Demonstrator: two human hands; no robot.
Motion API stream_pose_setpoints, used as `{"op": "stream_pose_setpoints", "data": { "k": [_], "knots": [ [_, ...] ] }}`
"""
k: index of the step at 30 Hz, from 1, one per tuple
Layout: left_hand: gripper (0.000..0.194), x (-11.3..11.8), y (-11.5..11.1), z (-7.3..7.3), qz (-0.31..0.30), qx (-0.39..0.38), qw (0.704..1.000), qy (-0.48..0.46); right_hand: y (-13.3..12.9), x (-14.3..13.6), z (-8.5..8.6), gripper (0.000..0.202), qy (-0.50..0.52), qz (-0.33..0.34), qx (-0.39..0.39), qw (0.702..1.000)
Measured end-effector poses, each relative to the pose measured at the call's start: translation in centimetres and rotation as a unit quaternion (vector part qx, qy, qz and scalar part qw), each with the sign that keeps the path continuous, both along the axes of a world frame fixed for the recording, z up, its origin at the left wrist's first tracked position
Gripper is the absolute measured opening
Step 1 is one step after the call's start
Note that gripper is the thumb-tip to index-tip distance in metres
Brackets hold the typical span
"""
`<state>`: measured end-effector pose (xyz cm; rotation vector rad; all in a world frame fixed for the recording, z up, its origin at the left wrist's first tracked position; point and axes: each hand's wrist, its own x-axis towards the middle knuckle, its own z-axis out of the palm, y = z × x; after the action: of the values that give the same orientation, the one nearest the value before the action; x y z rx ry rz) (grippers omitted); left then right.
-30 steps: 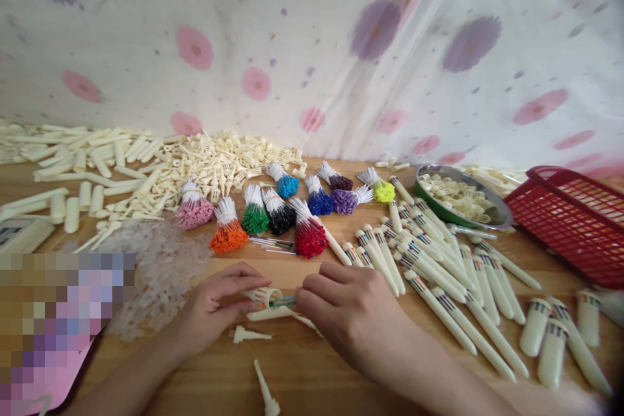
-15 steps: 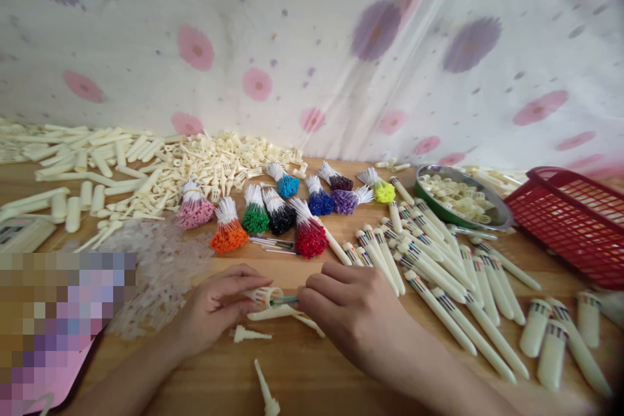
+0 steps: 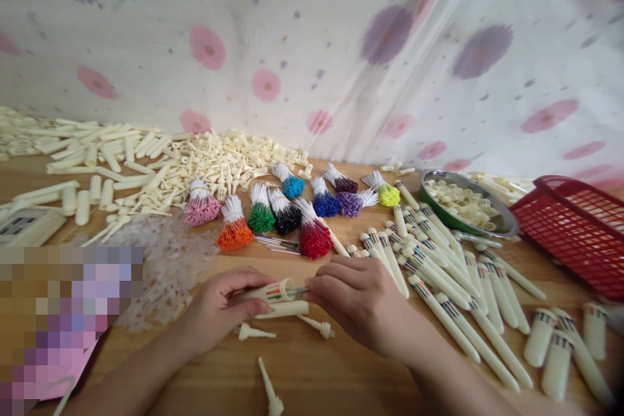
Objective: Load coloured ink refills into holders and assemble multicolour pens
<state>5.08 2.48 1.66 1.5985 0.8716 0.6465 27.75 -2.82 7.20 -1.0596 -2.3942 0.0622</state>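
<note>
My left hand (image 3: pixel 221 305) grips a cream slotted pen barrel (image 3: pixel 273 291) between thumb and fingers, its open end facing right. Orange, red and green bits show in its slots. My right hand (image 3: pixel 358 302) pinches thin refills (image 3: pixel 298 290) whose far ends reach into that opening. Just below lie a cream tube (image 3: pixel 285 309) and two pointed cream parts, one on the left (image 3: pixel 256 332) and one on the right (image 3: pixel 318 326). Nearer me is another pointed part (image 3: pixel 270 390). Bundles of refills stand behind, among them red (image 3: pixel 316 239), orange (image 3: pixel 234 234) and black (image 3: pixel 284 216).
Cream parts (image 3: pixel 219 156) are heaped at the back left, with clear plastic pieces (image 3: pixel 163 266) in front. Assembled pens (image 3: pixel 439 260) spread to the right, near a metal bowl (image 3: pixel 509 224) and a red basket (image 3: pixel 575 234). A pixelated flat object (image 3: pixel 73 325) lies left.
The barrel shows more of its slotted side, and my right hand has shifted slightly right with the refills. The pointed part beneath it is now more exposed. The whole view has shifted a little.
</note>
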Motion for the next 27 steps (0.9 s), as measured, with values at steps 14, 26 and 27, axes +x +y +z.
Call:
{"op": "stream_pose_setpoints", "data": {
  "k": [14, 26, 27],
  "knots": [
    [0.017, 0.2, 0.0, -0.6, 0.025, -0.103, 0.993, -0.044, 0.4, 0.4, 0.3, 0.018, -0.057, 0.013, 0.038, 0.998],
    [0.021, 0.1, 0.3, -0.8, -0.011, -0.024, 0.991, -0.129, -1.0, -0.5, 1.9, 0.026, -0.081, 0.019, 0.053, 0.995],
    [0.020, 0.2, 0.3, -0.8, -0.009, -0.029, 0.991, -0.129, -0.9, -0.5, 2.0, 0.027, -0.080, 0.020, 0.053, 0.995]
  ]
}}
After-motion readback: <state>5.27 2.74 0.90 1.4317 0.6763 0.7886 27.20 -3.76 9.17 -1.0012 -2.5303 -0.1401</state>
